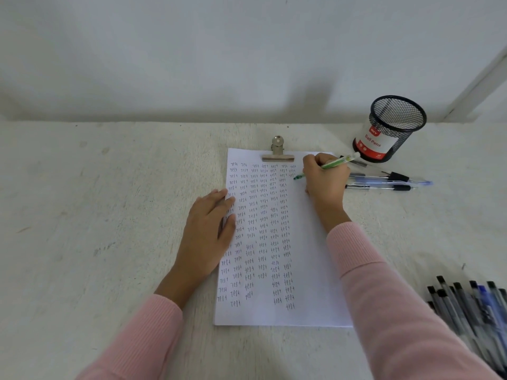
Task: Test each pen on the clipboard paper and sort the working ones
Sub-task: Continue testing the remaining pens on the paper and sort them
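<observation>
Pink sleeves (384, 297) nearest. Right hand (325, 178) grips green pen (326, 165), tip at the paper's (310, 270) 1 o'clock. Left hand (208, 231) lies flat, pressing the 9 o'clock edge. Sheet mostly filled. Few loose pens (384, 182) at 2, big pile (472, 311) at 4, likely untested.

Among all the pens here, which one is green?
The pen the right hand holds on the paper; the loose pens and the lower-right pile are black or blue.
</observation>
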